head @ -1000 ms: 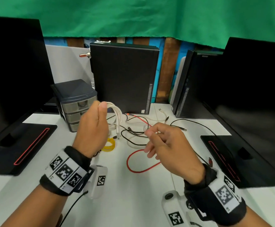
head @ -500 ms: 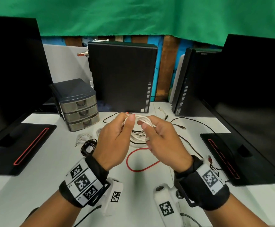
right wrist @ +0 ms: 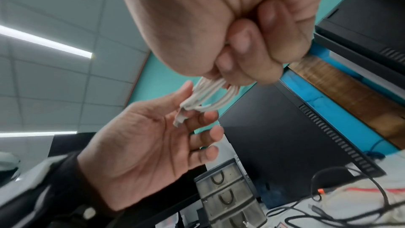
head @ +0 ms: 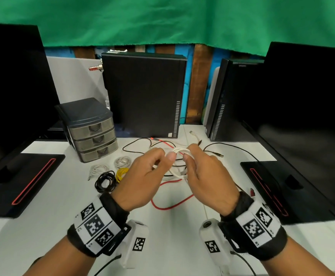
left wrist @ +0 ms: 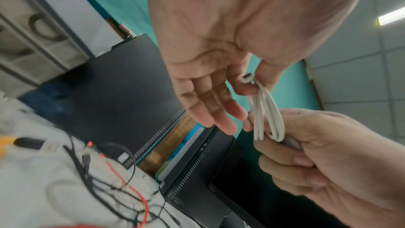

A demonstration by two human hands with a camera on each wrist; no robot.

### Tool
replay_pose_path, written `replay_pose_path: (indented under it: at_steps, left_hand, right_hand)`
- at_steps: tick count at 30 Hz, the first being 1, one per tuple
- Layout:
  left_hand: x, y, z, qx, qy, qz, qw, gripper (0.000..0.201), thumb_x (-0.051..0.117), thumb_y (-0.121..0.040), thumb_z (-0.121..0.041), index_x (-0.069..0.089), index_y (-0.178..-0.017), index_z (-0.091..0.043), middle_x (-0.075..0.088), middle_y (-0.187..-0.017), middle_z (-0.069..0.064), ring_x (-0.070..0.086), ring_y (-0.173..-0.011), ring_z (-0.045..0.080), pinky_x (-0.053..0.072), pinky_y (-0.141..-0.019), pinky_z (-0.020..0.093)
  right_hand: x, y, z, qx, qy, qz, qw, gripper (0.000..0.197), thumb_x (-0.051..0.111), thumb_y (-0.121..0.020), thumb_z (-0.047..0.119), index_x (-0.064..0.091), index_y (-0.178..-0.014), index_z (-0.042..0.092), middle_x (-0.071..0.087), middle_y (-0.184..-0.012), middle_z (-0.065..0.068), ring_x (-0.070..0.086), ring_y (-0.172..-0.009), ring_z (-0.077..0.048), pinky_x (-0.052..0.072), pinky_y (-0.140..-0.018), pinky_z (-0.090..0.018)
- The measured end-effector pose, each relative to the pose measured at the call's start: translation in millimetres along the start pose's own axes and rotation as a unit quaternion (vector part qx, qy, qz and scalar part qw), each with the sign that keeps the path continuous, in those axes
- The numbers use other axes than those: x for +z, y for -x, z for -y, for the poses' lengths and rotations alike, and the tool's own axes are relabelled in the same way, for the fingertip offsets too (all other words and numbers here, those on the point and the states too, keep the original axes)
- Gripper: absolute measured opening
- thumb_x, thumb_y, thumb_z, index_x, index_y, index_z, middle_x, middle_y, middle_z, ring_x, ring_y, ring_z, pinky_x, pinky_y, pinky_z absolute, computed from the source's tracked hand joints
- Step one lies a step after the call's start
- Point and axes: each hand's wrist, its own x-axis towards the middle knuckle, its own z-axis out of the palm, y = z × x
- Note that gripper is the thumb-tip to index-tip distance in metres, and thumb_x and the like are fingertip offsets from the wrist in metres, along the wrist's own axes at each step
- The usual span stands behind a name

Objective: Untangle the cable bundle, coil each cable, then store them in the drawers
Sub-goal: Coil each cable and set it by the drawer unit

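A white cable [head: 179, 152], wound into a few loops, hangs in the air between my two hands above the table's middle. My left hand [head: 165, 156] pinches the loops and the plug end [left wrist: 248, 77] between thumb and forefinger, its other fingers straight. My right hand [head: 194, 158] grips the loops' other side [left wrist: 270, 127] in a curled fist [right wrist: 247, 53]. Below lie a loose red cable [head: 170, 205] and tangled black cables [head: 214, 151]. The grey three-drawer unit [head: 94, 134] stands at the back left with its drawers pushed in.
Near the drawers lie two white coils [head: 99, 168] [head: 122, 161], a black coil [head: 105, 181] and a yellow coil [head: 122, 174]. A black computer case [head: 142, 92] stands behind, another [head: 220, 100] at the right. Monitor bases [head: 13, 182] [head: 282, 188] flank the table.
My left hand brought the white loops from up near the drawers to the table's middle. My right hand came in and took hold of them. Since half a second ago, little has moved.
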Motion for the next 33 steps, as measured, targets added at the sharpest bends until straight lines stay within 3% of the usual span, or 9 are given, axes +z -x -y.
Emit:
replay_pose_path:
  at_steps: [4,7,10,14,18,21,24,30,33]
  left_hand:
    - [1,-3,-1,-0.067,0.145,0.023,0.987,0.044,0.056,-0.092,-0.037,0.064,-0.091,0.007,0.073,-0.084,0.011,0.072,-0.080,0.024,0.059,-0.076,0.029]
    - [-1,-3,-2,-0.111,0.203,0.032,0.972,0.049,0.059,-0.087,-0.034,0.057,-0.094,0.015,0.076,-0.085,0.015,0.075,-0.078,0.033,0.063,-0.077,0.042]
    - [1,0,-4,-0.114,0.190,0.047,0.974,0.049,0.063,-0.084,-0.033,0.058,-0.090,0.016,0.076,-0.080,0.012,0.076,-0.073,0.029,0.062,-0.071,0.036]
    - [2,-1,-4,-0.101,0.095,0.076,0.987,0.044,0.067,-0.081,-0.042,0.064,-0.076,0.001,0.076,-0.078,0.011,0.076,-0.074,0.022,0.059,-0.072,0.039]
    - [3,-2,-4,-0.121,0.106,0.096,0.982,0.028,0.073,-0.086,-0.031,0.062,-0.108,-0.017,0.076,-0.081,0.010,0.070,-0.071,0.023,0.056,-0.069,0.033]
    - [4,-3,-3,-0.126,0.140,0.080,0.979,0.023,0.068,-0.091,-0.013,0.070,-0.114,-0.020,0.076,-0.079,0.012,0.071,-0.072,0.016,0.057,-0.066,0.025]
    - [-3,-5,7,-0.155,0.120,0.070,0.978,0.021,0.069,-0.091,-0.013,0.074,-0.110,-0.021,0.077,-0.084,0.012,0.073,-0.077,0.017,0.063,-0.075,0.038]
    - [-31,-10,19,-0.205,0.072,0.070,0.974,0.015,0.070,-0.090,-0.017,0.076,-0.103,-0.023,0.078,-0.084,0.004,0.072,-0.076,0.014,0.061,-0.073,0.033]
    - [-62,-15,29,-0.211,-0.003,-0.009,0.977,0.024,0.069,-0.091,-0.035,0.072,-0.114,-0.029,0.076,-0.095,0.001,0.071,-0.083,0.013,0.058,-0.082,0.035]
  right_hand:
    - [-4,7,-8,-0.026,-0.103,0.027,0.994,0.016,0.037,-0.106,0.034,0.051,-0.107,0.027,0.061,-0.083,0.012,0.059,-0.072,-0.009,0.047,-0.063,-0.026]
    - [-13,10,-12,-0.030,-0.248,0.084,0.965,0.016,0.044,-0.106,0.024,0.060,-0.108,0.025,0.061,-0.078,0.025,0.056,-0.069,0.003,0.042,-0.064,-0.013]
    - [-16,16,-20,-0.016,-0.308,0.115,0.944,0.022,0.047,-0.105,0.026,0.063,-0.108,0.012,0.054,-0.067,0.015,0.046,-0.056,-0.002,0.036,-0.057,-0.017]
    - [-10,23,-33,-0.018,-0.279,0.110,0.954,0.030,0.044,-0.106,0.036,0.064,-0.108,0.013,0.059,-0.075,0.003,0.048,-0.063,-0.009,0.042,-0.061,-0.028]
    - [-6,23,-34,-0.020,-0.229,0.109,0.967,0.038,0.043,-0.101,0.048,0.063,-0.100,0.016,0.060,-0.079,-0.010,0.053,-0.068,-0.027,0.047,-0.064,-0.048]
    - [-2,16,-31,0.001,-0.246,0.079,0.966,0.021,0.054,-0.102,0.036,0.070,-0.098,0.024,0.065,-0.078,0.005,0.056,-0.069,-0.008,0.047,-0.066,-0.031]
    - [6,7,-30,0.058,-0.284,0.078,0.954,0.011,0.065,-0.096,0.029,0.075,-0.094,0.024,0.068,-0.077,0.011,0.058,-0.072,0.000,0.046,-0.065,-0.014]
    - [34,-8,-10,0.144,-0.401,0.093,0.900,0.012,0.066,-0.095,0.011,0.069,-0.106,0.015,0.078,-0.087,-0.004,0.067,-0.068,-0.014,0.050,-0.054,-0.023]
    - [59,-18,1,0.174,-0.411,0.084,0.891,0.010,0.064,-0.094,0.005,0.055,-0.095,0.008,0.077,-0.081,-0.009,0.063,-0.058,-0.016,0.045,-0.049,-0.026]
